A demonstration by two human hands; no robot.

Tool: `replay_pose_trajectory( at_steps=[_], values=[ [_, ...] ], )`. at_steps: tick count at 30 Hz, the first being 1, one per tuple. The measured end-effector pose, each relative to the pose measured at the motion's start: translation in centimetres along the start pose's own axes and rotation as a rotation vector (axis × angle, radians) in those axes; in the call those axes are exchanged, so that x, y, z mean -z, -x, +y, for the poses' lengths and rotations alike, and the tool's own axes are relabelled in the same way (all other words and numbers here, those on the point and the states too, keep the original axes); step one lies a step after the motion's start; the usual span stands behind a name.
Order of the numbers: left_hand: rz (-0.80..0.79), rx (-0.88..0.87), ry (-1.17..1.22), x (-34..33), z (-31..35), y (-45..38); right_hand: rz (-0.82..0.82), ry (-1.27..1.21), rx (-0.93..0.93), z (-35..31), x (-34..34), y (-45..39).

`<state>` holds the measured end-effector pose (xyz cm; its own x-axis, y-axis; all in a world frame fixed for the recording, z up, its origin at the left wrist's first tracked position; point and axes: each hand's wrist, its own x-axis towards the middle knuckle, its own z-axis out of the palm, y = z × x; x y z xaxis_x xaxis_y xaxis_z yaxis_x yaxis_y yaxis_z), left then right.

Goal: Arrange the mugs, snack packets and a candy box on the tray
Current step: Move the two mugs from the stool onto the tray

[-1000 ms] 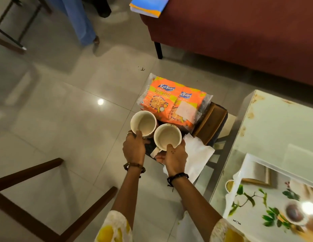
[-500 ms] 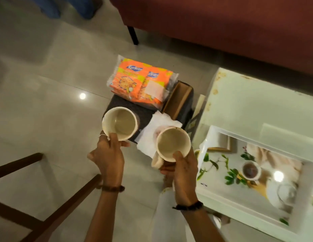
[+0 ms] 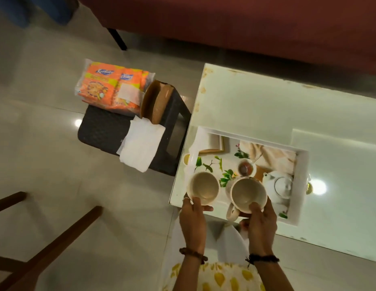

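I hold two cream mugs over the near left part of the white tray (image 3: 300, 185), which has a printed teapot-and-leaves picture on its floor. My left hand (image 3: 192, 219) grips the left mug (image 3: 203, 186) by its near rim. In my right hand (image 3: 259, 220) is the right mug (image 3: 248, 194), its handle pointing toward me. Orange snack packets (image 3: 111, 87) in a clear bag lie on the black stool (image 3: 103, 129), beside a brown candy box (image 3: 156, 101) standing on edge.
The tray rests on a white glossy table (image 3: 256, 97). White napkins (image 3: 142, 148) hang over the stool's near edge. A dark red sofa (image 3: 246, 24) runs along the back. Wooden chair legs (image 3: 57, 242) cross the tiled floor at lower left.
Both hands have carried the mugs from the black stool rightward to above the tray. The view has swung right, so the stool now sits at the left.
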<state>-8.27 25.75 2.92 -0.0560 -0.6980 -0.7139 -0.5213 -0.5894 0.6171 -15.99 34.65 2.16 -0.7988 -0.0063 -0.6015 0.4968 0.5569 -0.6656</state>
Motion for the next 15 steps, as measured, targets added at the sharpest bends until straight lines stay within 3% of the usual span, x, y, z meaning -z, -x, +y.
replay_pose_trajectory(
  at_steps=[5, 15],
  values=[
    [0.053, 0.086, 0.032, -2.6, -2.7, 0.5, -0.049, 0.09, 0.016, 2.6, 0.3, -1.3],
    [0.119, 0.036, -0.01, -3.8, -3.4, -0.1, -0.108, 0.158, 0.023, 4.4, -0.3, -2.3]
  ],
)
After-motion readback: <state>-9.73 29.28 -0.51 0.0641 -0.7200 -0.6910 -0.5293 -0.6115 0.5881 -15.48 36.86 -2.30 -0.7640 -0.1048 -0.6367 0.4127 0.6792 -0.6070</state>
